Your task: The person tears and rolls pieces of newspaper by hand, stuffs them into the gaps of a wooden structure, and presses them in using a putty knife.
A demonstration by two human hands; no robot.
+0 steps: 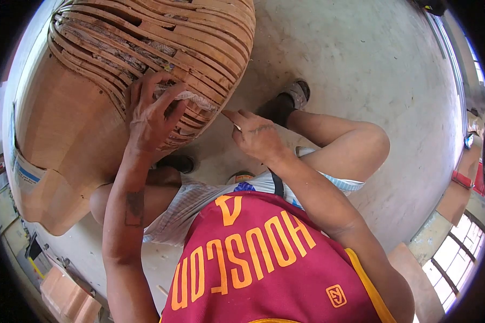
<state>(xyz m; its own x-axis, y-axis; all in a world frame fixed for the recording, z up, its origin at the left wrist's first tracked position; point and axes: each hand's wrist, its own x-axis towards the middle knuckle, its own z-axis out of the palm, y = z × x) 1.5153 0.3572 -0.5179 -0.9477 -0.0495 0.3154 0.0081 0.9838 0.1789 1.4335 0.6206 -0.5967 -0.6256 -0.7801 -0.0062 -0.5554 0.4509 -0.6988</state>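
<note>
A large curved wooden piece with many slatted strips fills the upper left. Whitish rope-like material lies in a gap between its strips. My left hand rests on the slats, fingers spread and bent beside that material. Just off the piece's right edge is my right hand, its fingers curled together around something small and pale, mostly hidden.
Under the piece spreads a pale, stained floor. My bent leg and sandalled foot are to the right. Brown sheets stand by a window at the lower right; more board pieces lie lower left.
</note>
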